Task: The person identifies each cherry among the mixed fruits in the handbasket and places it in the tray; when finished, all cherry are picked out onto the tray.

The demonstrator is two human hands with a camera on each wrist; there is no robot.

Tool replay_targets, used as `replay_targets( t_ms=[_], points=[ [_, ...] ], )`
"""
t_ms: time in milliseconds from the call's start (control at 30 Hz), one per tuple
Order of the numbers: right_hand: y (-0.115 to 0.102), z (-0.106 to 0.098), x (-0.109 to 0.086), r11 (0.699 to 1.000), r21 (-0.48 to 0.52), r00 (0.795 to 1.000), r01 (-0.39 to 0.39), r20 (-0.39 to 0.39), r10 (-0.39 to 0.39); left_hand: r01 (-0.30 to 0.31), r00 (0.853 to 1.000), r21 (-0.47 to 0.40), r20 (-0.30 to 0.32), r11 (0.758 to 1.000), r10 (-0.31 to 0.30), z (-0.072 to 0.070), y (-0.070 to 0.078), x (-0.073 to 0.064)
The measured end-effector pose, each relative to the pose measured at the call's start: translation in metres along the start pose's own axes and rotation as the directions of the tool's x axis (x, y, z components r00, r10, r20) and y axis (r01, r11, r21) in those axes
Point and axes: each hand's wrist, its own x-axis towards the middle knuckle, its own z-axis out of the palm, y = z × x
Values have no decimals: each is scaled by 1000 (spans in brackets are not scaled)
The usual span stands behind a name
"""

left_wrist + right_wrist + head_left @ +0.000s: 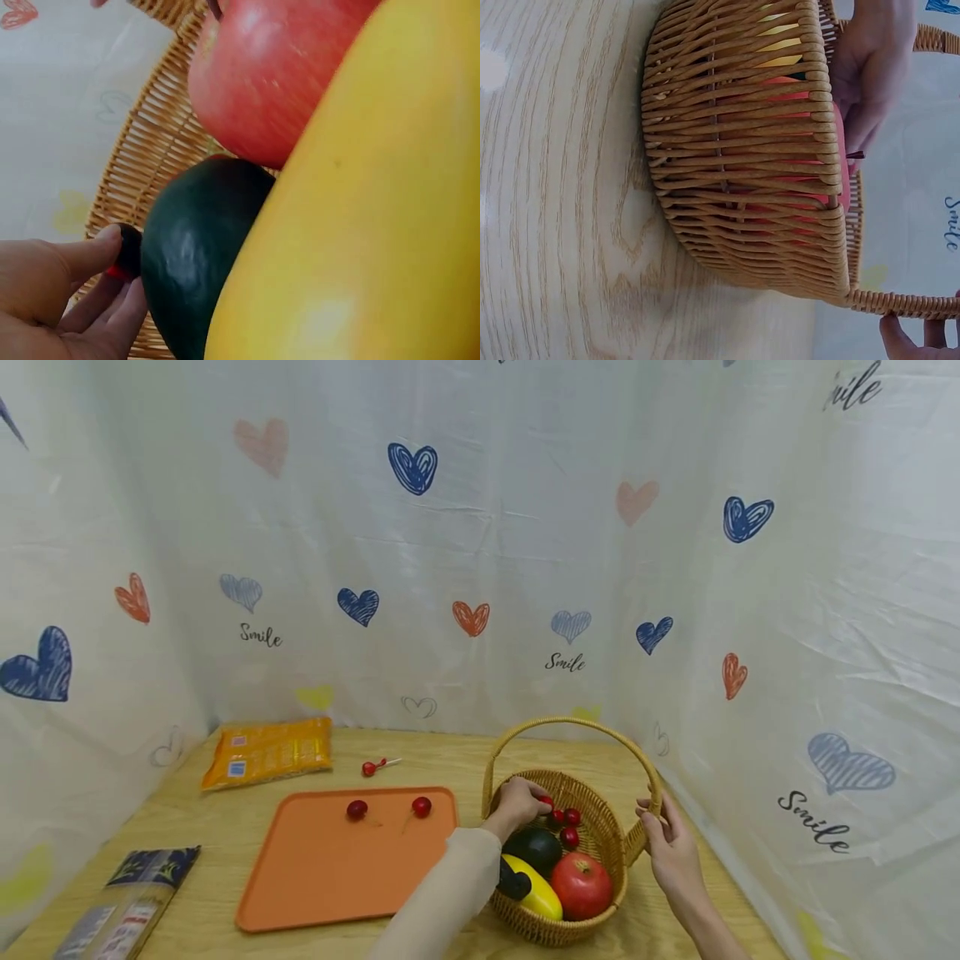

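- Inside the wicker basket (534,930) we count as already in place a red apple (581,887), a yellow fruit (546,903), a dark green fruit (534,846) and three loose cherries (572,817).
- Our left hand (521,802) reaches over the rim, thumb and fingers pinching one small cherry (126,253) just beside the dark green fruit; whether it is being set down or picked up, we cannot tell.
- Our right hand (671,839) grips the handle (567,721) near its right base.
- Outside the basket we see two cherries, a left one (357,810) and a right one (422,807), lying apart near the far edge of the orange tray (345,877); we would judge the work well along but unfinished.
- On the tabletop (435,752), the orange bag (270,752), the red lollipop (371,768) and the clear packet (131,902) lie off the tray.
- Only the left wrist view gives us the pinch up close; the head view mostly hides it behind the hand.
- The right wrist view shows us the basket's outer weave, with red and yellow peeking through, but no tray.
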Motion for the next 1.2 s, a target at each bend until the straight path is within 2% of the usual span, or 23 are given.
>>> replay_targets(
  t_ms=[267,500,633,767,900,1067,1200],
  points=[
    [1,1,-1,1000,-13,1000,4,0,-4,-45,997,-85,50,995,50,-8,7,-10],
    [2,2,0,999,-36,1000,12,4,-12,-51,983,-203,165,978,85,-21,16,-33],
    [3,1,0,999,-30,1000,10,-4,-10,-79,977,-206,178,975,116,-24,18,-41],
    [3,1,-1,1000,-27,1000,-2,-8,1,-97,959,-237,237,967,154,-30,19,-54],
    [3,0,-1,999,-32,1000,5,0,-5,-85,940,-267,299,960,166,-37,21,-70],
    [2,-1,0,1000,-26,1000,8,1,-8,-99,934,-304,300,947,194,-50,17,-76],
    [2,-1,0,1000,-9,1000,-8,2,8,-96,941,-383,266,919,209,-76,3,-81]
  ],
)
